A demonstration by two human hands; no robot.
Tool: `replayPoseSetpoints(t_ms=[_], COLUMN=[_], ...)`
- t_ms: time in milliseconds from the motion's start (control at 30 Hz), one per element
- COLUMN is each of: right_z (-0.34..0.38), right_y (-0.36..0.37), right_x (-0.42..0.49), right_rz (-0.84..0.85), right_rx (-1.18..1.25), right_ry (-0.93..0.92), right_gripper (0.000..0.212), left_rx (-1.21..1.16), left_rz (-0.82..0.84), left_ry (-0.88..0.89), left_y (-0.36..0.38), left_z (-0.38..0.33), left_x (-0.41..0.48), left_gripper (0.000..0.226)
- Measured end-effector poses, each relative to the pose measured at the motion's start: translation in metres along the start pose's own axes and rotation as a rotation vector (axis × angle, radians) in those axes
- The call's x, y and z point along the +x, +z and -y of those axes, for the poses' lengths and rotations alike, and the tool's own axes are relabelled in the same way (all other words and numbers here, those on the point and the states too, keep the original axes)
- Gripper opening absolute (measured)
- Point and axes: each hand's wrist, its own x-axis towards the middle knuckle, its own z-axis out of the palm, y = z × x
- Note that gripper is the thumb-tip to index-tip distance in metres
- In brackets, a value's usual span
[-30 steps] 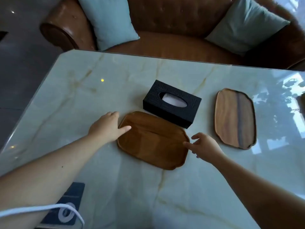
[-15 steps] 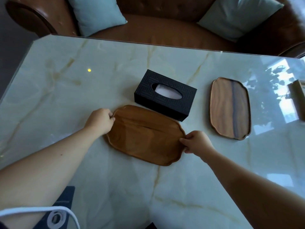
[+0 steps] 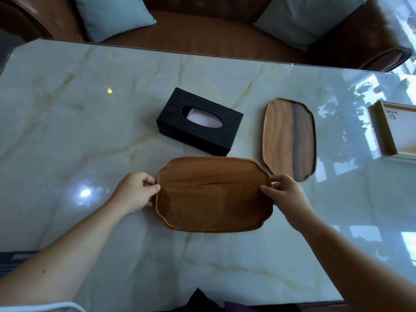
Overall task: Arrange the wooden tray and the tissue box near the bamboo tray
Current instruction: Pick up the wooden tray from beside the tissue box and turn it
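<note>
A brown wooden tray (image 3: 213, 194) with scalloped corners is held at both short ends, slightly raised and squared to me. My left hand (image 3: 135, 191) pinches its left rim and my right hand (image 3: 284, 192) grips its right rim. Just behind it a black tissue box (image 3: 200, 129) with an oval opening lies at an angle on the marble table (image 3: 90, 131). A second wooden tray (image 3: 289, 138) with a dark grain stripe lies to the right. A light bamboo tray (image 3: 396, 131) shows at the right edge, partly cut off.
A brown leather sofa (image 3: 202, 30) with two pale blue cushions (image 3: 112, 14) runs along the table's far edge. A dark blue item (image 3: 13, 258) sits at the near left edge. Dark fabric (image 3: 202, 300) shows at the bottom.
Both hands went from touching the tray's ends to gripping them. The tray has turned from angled to level with me, come nearer, and looks lifted a little.
</note>
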Motion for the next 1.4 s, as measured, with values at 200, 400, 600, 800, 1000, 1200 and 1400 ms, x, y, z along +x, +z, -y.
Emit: replayPoseSetpoints(t_ms=[200,400,600,800,1000,1200,1400], right_z=[-0.006,0.005,0.046,0.092,0.115,0.123,0.12], right_y=[-0.062,-0.126,-0.168,-0.173,-0.148,-0.128,-0.123], right_x=[0.028,0.087,0.164,0.219,0.255,0.278,0.29], right_rz=[-0.057,-0.118,-0.067,-0.033,0.054,0.143,0.169], right_rx=[0.049,-0.028,-0.242,-0.486,-0.603,-0.677,-0.777], right_ry=[-0.06,-0.162,-0.327,-0.461,-0.578,-0.618,-0.688], right_gripper=[0.017,0.014,0.026,0.028,0.026,0.026,0.026], left_rx=[-0.111,-0.26,-0.496,-0.642,-0.687,-0.701,-0.689], left_rz=[0.014,0.052,0.112,0.123,0.09,0.103,0.102], left_ry=[-0.028,-0.117,-0.237,-0.294,-0.36,-0.404,-0.42], left_y=[0.063,0.127,0.194,0.246,0.273,0.289,0.287], left_z=[-0.041,-0.086,-0.127,-0.158,-0.173,-0.186,-0.191], left_x=[-0.022,-0.033,-0.037,-0.034,-0.031,-0.026,-0.024], left_gripper=[0.024,0.028,0.029,0.031,0.032,0.028,0.027])
